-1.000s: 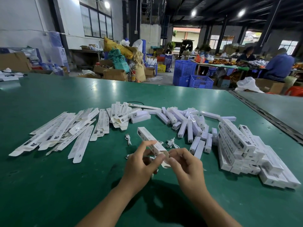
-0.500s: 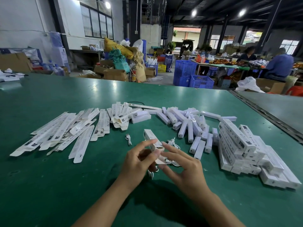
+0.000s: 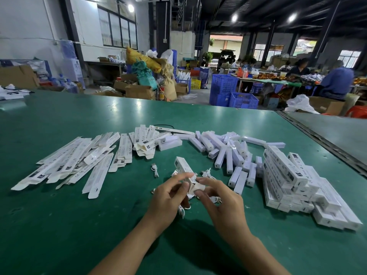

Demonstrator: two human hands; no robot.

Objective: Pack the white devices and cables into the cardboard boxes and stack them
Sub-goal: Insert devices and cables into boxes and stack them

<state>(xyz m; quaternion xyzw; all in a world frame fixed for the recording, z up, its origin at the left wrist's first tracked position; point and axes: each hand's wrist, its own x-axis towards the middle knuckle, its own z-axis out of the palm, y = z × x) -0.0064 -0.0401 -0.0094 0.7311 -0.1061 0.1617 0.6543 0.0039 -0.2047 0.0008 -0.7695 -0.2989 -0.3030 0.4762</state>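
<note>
Left hand (image 3: pixel 168 197), right hand (image 3: pixel 222 203) around box (image 3: pixel 183 165)

Bright round ceiling lamps (image 3: pixel 234 17) glare on the glossy green desk (image 3: pixel 59 225) — edges bow outward, forearm shadows fall beneath.

A green worktop (image 3: pixel 59 225) was seen in a dim warehouse. Beyond its far edge, blue crates (image 3: pixel 224 90) were stacked on the floor. Brown cartons (image 3: pixel 139 91), a yellow sack (image 3: pixel 143 60) and a green sack (image 3: pixel 146 76) were heaped to their left. A person in blue (image 3: pixel 337 80) was seated at a far table, near a white plastic bag (image 3: pixel 299 103).
</note>
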